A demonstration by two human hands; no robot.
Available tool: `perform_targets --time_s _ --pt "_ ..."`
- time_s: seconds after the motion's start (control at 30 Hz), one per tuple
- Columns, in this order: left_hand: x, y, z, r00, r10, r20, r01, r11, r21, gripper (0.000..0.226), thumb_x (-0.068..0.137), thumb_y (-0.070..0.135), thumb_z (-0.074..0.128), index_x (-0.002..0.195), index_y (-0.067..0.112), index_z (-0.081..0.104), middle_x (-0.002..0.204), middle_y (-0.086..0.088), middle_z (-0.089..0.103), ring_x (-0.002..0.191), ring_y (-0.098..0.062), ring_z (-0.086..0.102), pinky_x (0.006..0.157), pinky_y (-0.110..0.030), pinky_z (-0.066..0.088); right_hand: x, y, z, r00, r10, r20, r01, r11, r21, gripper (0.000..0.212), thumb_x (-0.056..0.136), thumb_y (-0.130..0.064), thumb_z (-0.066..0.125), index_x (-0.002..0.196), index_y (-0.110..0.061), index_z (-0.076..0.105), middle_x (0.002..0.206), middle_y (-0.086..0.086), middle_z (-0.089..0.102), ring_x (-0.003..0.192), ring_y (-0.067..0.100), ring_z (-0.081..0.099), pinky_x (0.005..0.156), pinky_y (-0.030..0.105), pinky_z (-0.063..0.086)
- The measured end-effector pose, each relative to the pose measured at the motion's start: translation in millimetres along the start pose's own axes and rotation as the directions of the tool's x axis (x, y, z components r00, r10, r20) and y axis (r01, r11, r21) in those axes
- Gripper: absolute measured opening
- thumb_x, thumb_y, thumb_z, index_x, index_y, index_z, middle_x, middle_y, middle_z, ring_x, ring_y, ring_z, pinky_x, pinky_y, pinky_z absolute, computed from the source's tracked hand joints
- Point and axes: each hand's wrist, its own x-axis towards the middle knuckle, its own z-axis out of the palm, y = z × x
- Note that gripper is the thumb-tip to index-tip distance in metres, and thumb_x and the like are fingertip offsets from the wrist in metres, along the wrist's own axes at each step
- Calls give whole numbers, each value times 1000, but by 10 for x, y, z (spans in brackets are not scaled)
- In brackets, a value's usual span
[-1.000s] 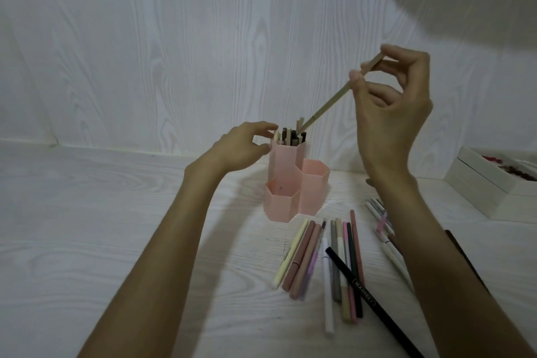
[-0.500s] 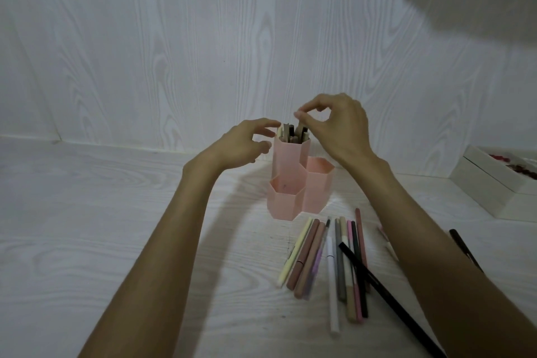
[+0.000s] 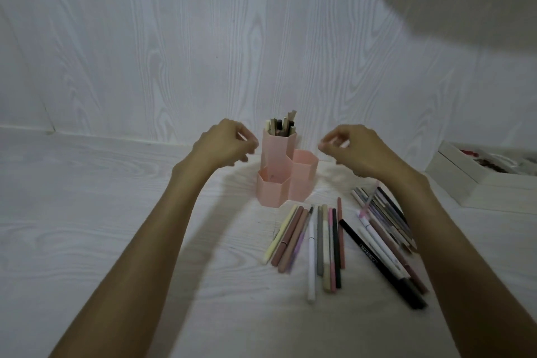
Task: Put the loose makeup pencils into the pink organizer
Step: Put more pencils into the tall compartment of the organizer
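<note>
White wood-grain worktop (image 3: 101, 241): the pink organizer (image 3: 283, 174) stands centre, its tall cell full. Loose makeup pencils (image 3: 328, 244) lie at its 5 o'clock. Left hand (image 3: 225, 145) and right hand (image 3: 353, 150) hover, loosely curled, empty. Pencils look light, stiff, roll-prone; pinch mid-barrel.

White wood-grain wall (image 3: 145, 38), matching pale floor (image 3: 72, 227), dim shadow upper right

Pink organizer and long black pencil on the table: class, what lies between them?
In the head view, a row of loose pencils lies between the pink organizer and the long black pencil.
</note>
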Motion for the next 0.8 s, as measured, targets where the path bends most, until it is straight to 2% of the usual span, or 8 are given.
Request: perform_targets --time_s 0.07,0.17,0.23,0.3,0.43,0.57,0.7,0.8 --pt "-117 -50 46 980 -55 190 48 998 45 11 90 22 62 80 26 64 77 11 69 63 2 65 52 -19 44 -186 117 -53 963 181 200 -176 983 -45 21 86 -30 65 98 -12 64 87 3 64 71 15 62 58 23 47" --pt "-261 -121 134 907 -153 392 102 984 148 10 88 24 65 80 24 71 69 18 71 56 7 66 51 -16 42 -404 208 -45 812 366 455 -292 929 -225 20 82 -23 71 92 -5 68 77 4 69 58 12 61 48 16 48" --pt "-321 -124 230 867 -194 459 121 976 183 10 87 29 66 82 23 72 67 18 73 58 7 67 52 -16 42 -488 248 7 735 439 516 -302 894 -330 31 78 -25 76 97 -2 68 84 8 74 60 14 62 54 17 50" --pt "-353 -104 351 847 -194 495 120 977 178 16 87 34 66 90 21 73 68 18 73 61 6 69 53 -16 42 -528 285 70 710 485 511 -307 866 -395 38 75 -28 78 98 -1 65 86 11 74 68 19 62 70 27 53" --pt "-397 -93 613 892 -122 434 44 982 185 32 83 48 66 89 19 76 71 13 74 65 1 69 53 -17 43 -569 298 141 725 484 489 -325 867 -377 26 79 -27 74 81 -5 61 63 5 65 53 16 55 59 25 47" --pt "-398 -131 761 925 -62 376 -33 970 241 27 79 48 71 71 22 74 63 11 69 61 -3 62 54 -18 44 -560 252 75 731 479 487 -400 878 -263 34 81 -26 72 96 4 69 68 8 64 51 13 51 49 18 42" --pt "-379 -152 775 921 -104 374 23 976 214 28 82 40 71 79 13 76 63 7 69 59 -6 63 51 -14 45 -474 226 -64 827 422 373 -459 889 12 29 84 -18 69 99 7 68 71 9 65 56 13 57 51 19 47" --pt "-368 -165 744 915 -144 377 70 976 204 30 83 39 70 82 10 75 68 3 71 66 -9 65 53 -14 47 -370 187 -160 912 349 217 -395 891 226 22 87 -17 65 99 1 68 80 9 68 62 10 61 53 19 48"
